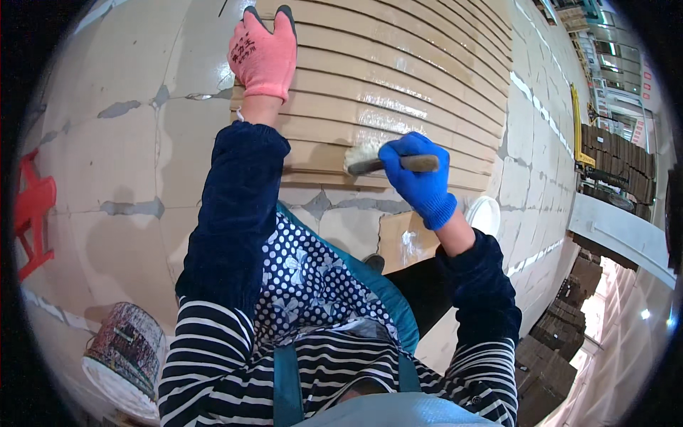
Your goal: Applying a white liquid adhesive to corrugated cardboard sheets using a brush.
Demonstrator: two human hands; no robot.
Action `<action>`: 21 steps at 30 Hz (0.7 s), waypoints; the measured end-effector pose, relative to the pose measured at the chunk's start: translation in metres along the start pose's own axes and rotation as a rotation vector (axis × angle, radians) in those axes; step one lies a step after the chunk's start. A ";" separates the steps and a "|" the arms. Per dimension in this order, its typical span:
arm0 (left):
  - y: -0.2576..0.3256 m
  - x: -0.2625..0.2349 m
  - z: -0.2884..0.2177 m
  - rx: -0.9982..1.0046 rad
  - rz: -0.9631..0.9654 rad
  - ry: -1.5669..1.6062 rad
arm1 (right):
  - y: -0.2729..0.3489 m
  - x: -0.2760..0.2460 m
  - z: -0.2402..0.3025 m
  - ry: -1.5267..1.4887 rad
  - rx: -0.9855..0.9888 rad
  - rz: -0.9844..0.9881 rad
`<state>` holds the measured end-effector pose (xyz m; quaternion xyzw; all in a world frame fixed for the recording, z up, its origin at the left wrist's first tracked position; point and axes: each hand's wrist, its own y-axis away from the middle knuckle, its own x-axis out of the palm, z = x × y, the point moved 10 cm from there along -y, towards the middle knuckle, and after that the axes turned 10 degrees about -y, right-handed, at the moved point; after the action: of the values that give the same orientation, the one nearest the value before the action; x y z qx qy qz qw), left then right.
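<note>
Before me lies a fanned stack of overlapping cardboard sheets (334,117), with wet, shiny streaks across the strips along their edges. My right hand (420,171), in a blue knit glove, is closed round the wooden handle of a brush (368,168). The brush's pale, wet head touches the strips near the stack's near edge. At the left edge of the stack, my left hand (265,57) wears a pink glove with dark fingertips and dark printing. Its visible fingers are stretched apart and hold nothing; they point away from me at the cardboard.
Right of the stack's near corner stands a white bucket (484,215), partly behind my right arm. A loose cardboard piece (404,240) lies on the tiled floor. At left are a red stool (34,206) and a stained bucket (126,356). Brown stacks (619,160) stand far right.
</note>
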<state>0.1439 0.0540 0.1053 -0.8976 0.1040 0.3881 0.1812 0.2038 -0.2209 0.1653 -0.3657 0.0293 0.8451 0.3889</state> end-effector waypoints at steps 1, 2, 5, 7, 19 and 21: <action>-0.001 -0.004 -0.004 0.008 -0.014 0.026 | -0.001 -0.008 -0.004 -0.083 0.046 -0.012; -0.002 -0.008 -0.007 0.015 -0.030 0.049 | -0.005 -0.015 -0.008 -0.169 0.093 -0.024; -0.003 -0.012 -0.012 0.018 -0.011 0.077 | -0.048 -0.033 0.013 -0.127 -0.051 -0.146; -0.002 -0.003 -0.012 0.003 0.037 0.091 | -0.042 -0.035 0.030 0.010 -0.243 -0.249; -0.009 0.005 0.007 0.071 -0.076 0.051 | -0.056 -0.121 -0.050 -0.528 0.130 -0.371; -0.003 0.011 0.002 0.012 -0.025 0.071 | -0.094 -0.141 -0.052 -0.561 -0.004 -0.286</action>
<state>0.1515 0.0571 0.0968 -0.9109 0.1015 0.3532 0.1878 0.3591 -0.2624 0.2398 -0.1193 -0.1327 0.8498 0.4960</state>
